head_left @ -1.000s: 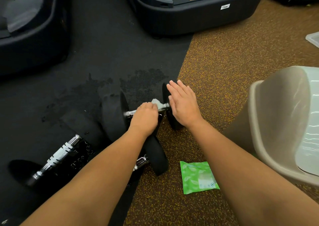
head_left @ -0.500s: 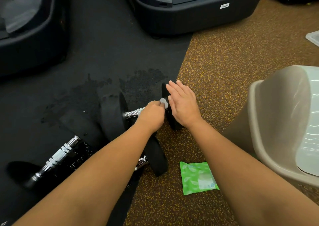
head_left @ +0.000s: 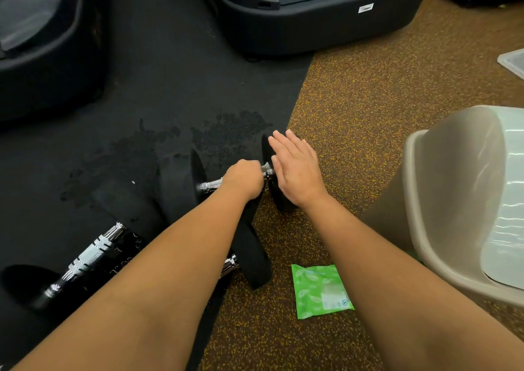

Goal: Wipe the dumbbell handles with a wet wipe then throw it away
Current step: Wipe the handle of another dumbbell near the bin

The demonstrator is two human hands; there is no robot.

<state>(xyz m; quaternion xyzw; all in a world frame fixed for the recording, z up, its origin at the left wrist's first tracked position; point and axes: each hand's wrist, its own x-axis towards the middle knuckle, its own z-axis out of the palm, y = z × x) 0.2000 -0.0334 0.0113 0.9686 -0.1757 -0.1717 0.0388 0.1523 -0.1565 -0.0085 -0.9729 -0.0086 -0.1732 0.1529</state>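
A beige bin (head_left: 442, 200) is standing on the brown floor (head_left: 368, 92) at my right. A black dumbbell (head_left: 181, 183) is lying across the edge of the dark mat (head_left: 158, 87). My right hand (head_left: 297, 172) is resting flat and open against its far plate. My left hand (head_left: 243, 179) is gripping the chrome handle (head_left: 211, 185), closed around a white wipe (head_left: 266, 166). A green packet (head_left: 321, 291) is lying near my right forearm.

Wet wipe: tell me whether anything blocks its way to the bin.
Nothing visible does. The wet wipe is in the left hand on the dumbbell handle; only bare speckled floor lies between it and the bin.
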